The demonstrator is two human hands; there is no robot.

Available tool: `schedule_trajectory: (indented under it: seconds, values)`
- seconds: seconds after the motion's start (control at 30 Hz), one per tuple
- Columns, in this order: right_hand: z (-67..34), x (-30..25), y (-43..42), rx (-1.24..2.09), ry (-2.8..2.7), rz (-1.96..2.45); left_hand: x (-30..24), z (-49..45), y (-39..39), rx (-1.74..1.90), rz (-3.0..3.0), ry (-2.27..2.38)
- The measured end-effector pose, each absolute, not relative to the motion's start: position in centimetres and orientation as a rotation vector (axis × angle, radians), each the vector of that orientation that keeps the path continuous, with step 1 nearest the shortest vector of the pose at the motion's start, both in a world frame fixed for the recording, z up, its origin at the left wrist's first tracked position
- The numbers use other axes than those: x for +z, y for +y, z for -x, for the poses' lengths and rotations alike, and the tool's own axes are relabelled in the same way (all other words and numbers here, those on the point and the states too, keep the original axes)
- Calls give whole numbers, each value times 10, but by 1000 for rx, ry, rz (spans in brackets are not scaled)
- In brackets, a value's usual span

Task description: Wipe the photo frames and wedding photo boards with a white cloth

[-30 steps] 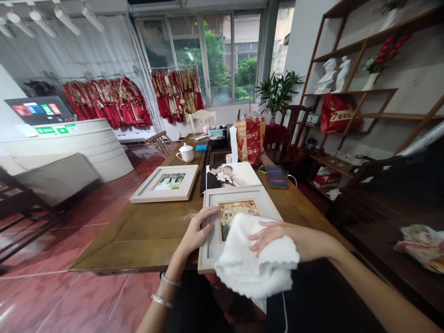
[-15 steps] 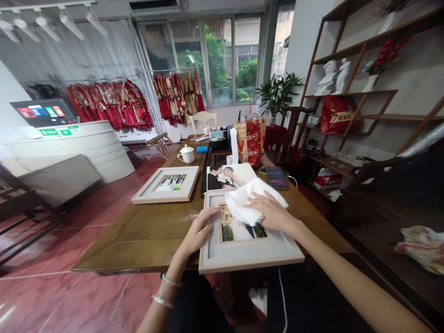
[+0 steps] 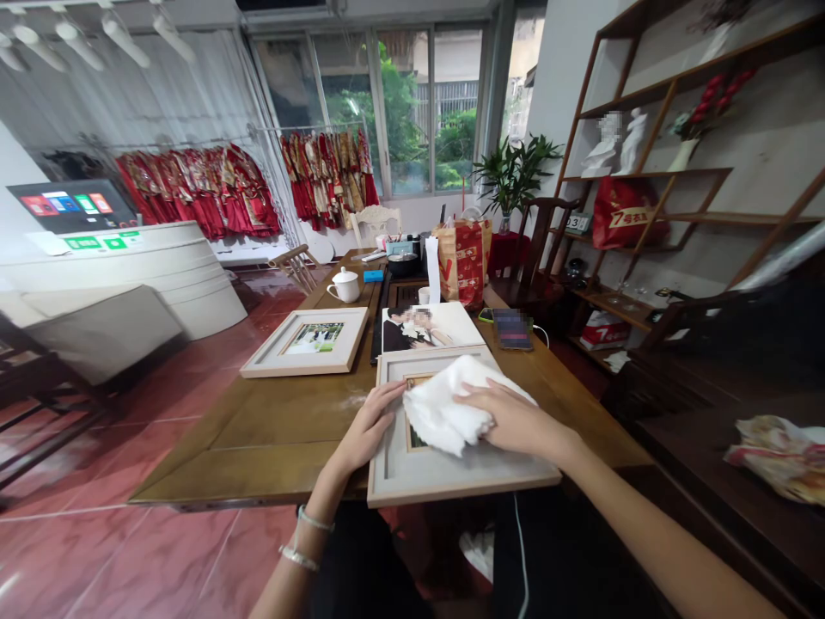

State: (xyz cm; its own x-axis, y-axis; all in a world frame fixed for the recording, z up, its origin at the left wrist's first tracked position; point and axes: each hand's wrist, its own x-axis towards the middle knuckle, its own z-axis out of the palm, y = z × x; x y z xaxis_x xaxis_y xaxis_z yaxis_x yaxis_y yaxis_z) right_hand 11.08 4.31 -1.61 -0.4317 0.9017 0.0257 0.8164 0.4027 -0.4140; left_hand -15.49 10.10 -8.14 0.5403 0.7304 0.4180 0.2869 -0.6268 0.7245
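A picture frame (image 3: 444,481) with a pale wooden rim and wide light mat lies at the table's front edge. My left hand (image 3: 369,423) rests on its left side, fingers stretched over the rim and mat. My right hand (image 3: 516,417) is closed on a white cloth (image 3: 448,400), pressed onto the glass. The cloth covers most of the small photo inside. Behind this frame, partly overlapped by it, lies a wedding photo print (image 3: 451,327) of a couple. A second picture frame (image 3: 354,348) with a small outdoor photo lies flat to the left.
The wooden table (image 3: 277,430) also bears a white lidded cup (image 3: 346,286), a blue box (image 3: 373,276), a paper bag (image 3: 473,266) and a phone (image 3: 514,330) on a cable. A dark chair (image 3: 532,249) stands at the right, before wooden shelves (image 3: 699,172).
My right hand has drawn the cloth down and left across the frame, so it now hides most of the photo. The left hand stays at the frame's left side.
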Motion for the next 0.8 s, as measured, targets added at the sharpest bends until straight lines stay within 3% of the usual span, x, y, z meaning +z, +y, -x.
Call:
schedule_trajectory:
  seconds: [0.13, 0.27, 0.4, 0.67, 0.8]
  values:
    - [-85, -29, 50, 332, -2449, 1484, -88, 156, 103, 1001, -2137, 869]
    - [-84, -28, 36, 461, -2531, 1338, -90, 155, 104, 1056, -2076, 909]
    - [-101, -23, 21, 496, -2452, 1510, -81, 151, 99, 1047, -2074, 909]
    - [-80, -29, 40, 9, -2242, 1924, -84, 152, 101, 1019, -2131, 863]
    - [-52, -31, 40, 18, -2301, 1868, -88, 154, 102, 1016, -2104, 859]
